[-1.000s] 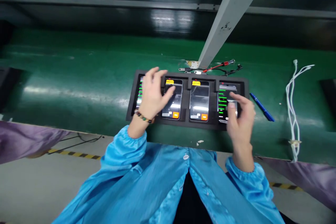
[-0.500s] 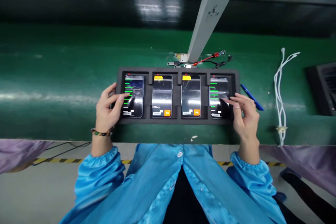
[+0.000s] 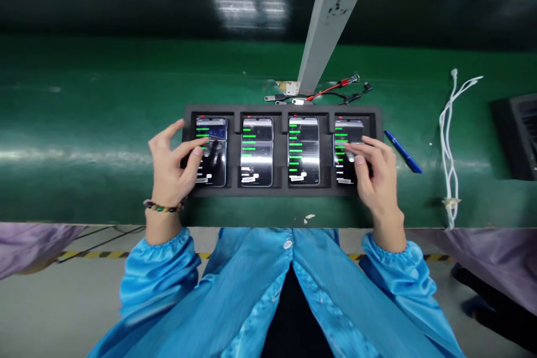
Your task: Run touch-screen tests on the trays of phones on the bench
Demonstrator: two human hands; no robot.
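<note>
Several phones lie face up in the slots of a black foam tray (image 3: 278, 192). My left hand (image 3: 173, 165) is over the tray's left end, fingers apart, its index fingertip at the screen of the leftmost phone (image 3: 216, 162). Over the rightmost phone (image 3: 342, 165) is my right hand (image 3: 376, 173), fingers spread and holding nothing, with fingertips at the screen. Between them sit the second phone (image 3: 257, 151) and the third phone (image 3: 304, 151). All the screens show green lines of text on black. Whether the fingertips touch the glass cannot be made out.
Behind the tray lie red and black cables (image 3: 335, 89) by the foot of a grey post (image 3: 331, 22). To the right are a blue pen (image 3: 403, 151), a white cable (image 3: 447, 140) and another black tray (image 3: 503, 134). People in purple clothing are at both sides.
The two middle phones changed from yellow and orange labels to green text lines. My right hand moved left, further over the rightmost phone. My left hand's fingers spread and shifted slightly up the screen.
</note>
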